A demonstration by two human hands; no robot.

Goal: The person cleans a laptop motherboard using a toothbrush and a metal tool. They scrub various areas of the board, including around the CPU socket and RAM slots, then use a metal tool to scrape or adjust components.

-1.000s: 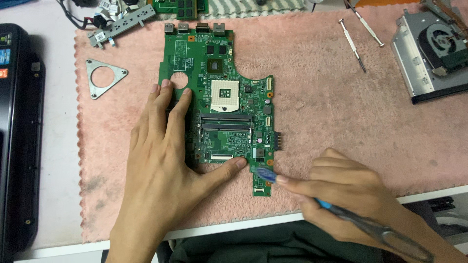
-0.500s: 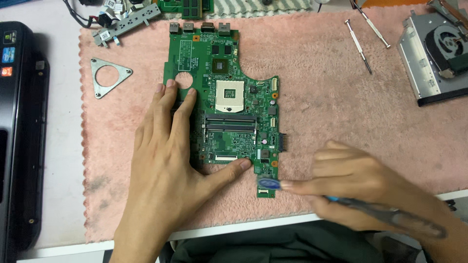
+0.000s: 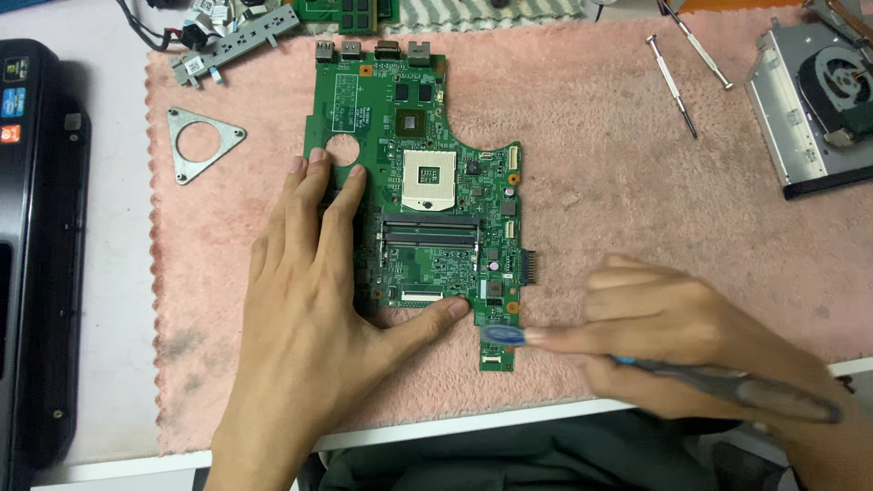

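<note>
A green laptop motherboard (image 3: 427, 136) lies flat on a pink fuzzy mat (image 3: 618, 209). My left hand (image 3: 305, 300) rests palm down on the board's left side, fingers spread, thumb against its lower edge. My right hand (image 3: 673, 341) grips a blue and grey hand tool (image 3: 727, 386). The tool's blue tip (image 3: 503, 335) touches the board's narrow lower tab, just right of my left thumb.
A triangular metal bracket (image 3: 202, 141) and a metal strip with cables (image 3: 236, 41) lie at the mat's upper left. Two small screwdrivers (image 3: 671, 82) sit upper right, beside an optical drive with a fan (image 3: 818, 100). A black laptop case (image 3: 36, 255) fills the left edge.
The view shifted slightly between the earliest frame and now. My right hand has moved a little to the right and up, with the tool tip staying on the board's lower tab. The left hand holds still.
</note>
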